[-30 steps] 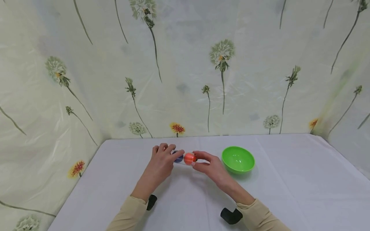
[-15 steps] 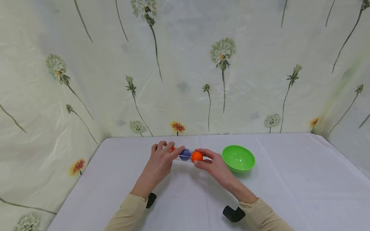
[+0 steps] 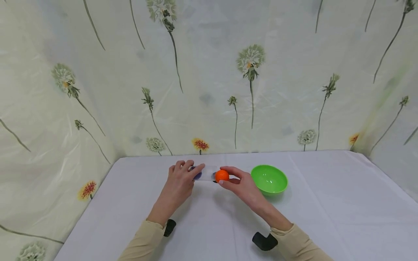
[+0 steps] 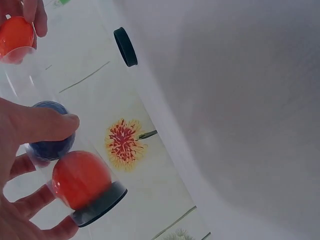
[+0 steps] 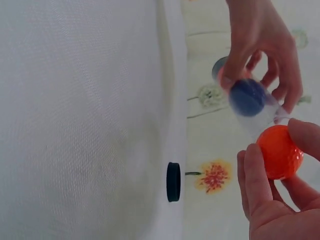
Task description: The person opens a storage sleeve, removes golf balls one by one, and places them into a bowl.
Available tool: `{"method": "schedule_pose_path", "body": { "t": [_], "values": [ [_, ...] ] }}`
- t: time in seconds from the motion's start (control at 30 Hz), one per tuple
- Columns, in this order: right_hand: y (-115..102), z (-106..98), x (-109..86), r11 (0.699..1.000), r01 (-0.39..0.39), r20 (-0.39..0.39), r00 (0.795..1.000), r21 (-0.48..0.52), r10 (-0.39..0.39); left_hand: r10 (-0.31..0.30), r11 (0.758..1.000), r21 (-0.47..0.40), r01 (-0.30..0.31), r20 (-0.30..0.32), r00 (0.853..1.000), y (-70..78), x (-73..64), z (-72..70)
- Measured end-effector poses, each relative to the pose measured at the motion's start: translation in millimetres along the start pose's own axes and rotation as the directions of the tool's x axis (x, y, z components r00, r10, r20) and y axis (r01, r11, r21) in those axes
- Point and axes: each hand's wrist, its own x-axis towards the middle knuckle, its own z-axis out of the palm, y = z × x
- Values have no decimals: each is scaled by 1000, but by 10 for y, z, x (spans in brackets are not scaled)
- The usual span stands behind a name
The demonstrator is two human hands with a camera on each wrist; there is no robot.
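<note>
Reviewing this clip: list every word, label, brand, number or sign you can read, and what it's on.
No readable text. The pinched orange ball, blue ball, clear tube and green bowl show none legible; any tiny marks are too blurred.

Head view bright, diffuse; soft shadows on tabletop [image 3: 326, 203], glint in green bowl [image 3: 275, 177] near far edge. Wrist views dimmer; transparent tube [image 5: 255, 121] blurred in right.
</note>
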Motion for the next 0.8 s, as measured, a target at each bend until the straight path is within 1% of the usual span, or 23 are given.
{"method": "schedule_pose_path", "body": {
  "t": [0.27, 0.5, 0.8],
  "values": [
    [22, -62, 3, 996, 43, -1, 999, -78, -43, 0, 1000, -22, -1, -20, 1000, -27, -1, -6],
    [-15, -98, -32, 995, 69, 32, 997, -66, -67, -3, 1000, -10, 2, -16, 1000, -22, 8, -12],
    [25, -236, -10, 992, 91, 13, 996, -92, -91, -3, 1000, 11, 3, -28, 1000, -49, -3, -10]
  ]
}}
